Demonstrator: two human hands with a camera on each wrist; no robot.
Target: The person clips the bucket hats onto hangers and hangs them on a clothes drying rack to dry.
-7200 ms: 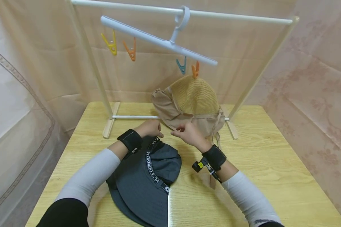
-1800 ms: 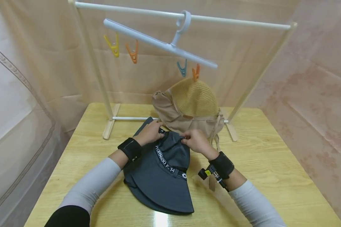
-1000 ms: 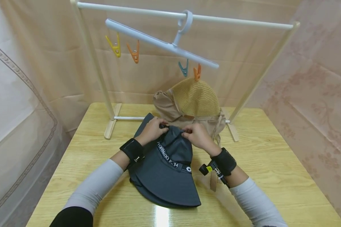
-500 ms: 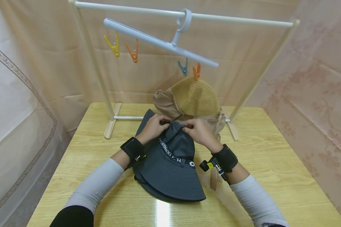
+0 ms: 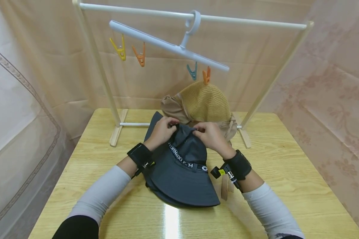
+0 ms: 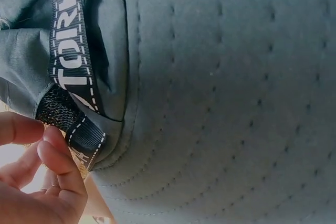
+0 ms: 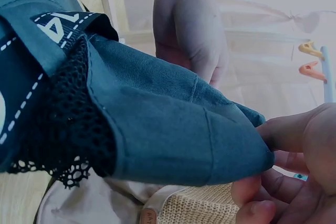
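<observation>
A dark grey bucket hat (image 5: 182,172) with a black lettered band (image 5: 186,161) lies on the wooden table (image 5: 287,186), its far edge lifted. My left hand (image 5: 163,130) pinches that far edge at the band's end (image 6: 71,129). My right hand (image 5: 208,134) pinches the grey fabric (image 7: 173,129) a little to the right. Just behind the hands hangs a tan knitted hat (image 5: 204,103) with a beige flap, clipped by an orange peg (image 5: 206,75) to a white hanger (image 5: 167,44).
A white and wood rack (image 5: 197,15) stands across the back of the table, its lower bar (image 5: 134,124) just beyond the hands. Yellow (image 5: 118,48), orange (image 5: 140,54) and blue (image 5: 191,70) pegs hang from the hanger. Beige curtains surround the table.
Both hands have taken hold of the grey hat's far edge and drawn the hat away from me, toward the rack, lifting that edge. The knitted hat has stayed in place.
</observation>
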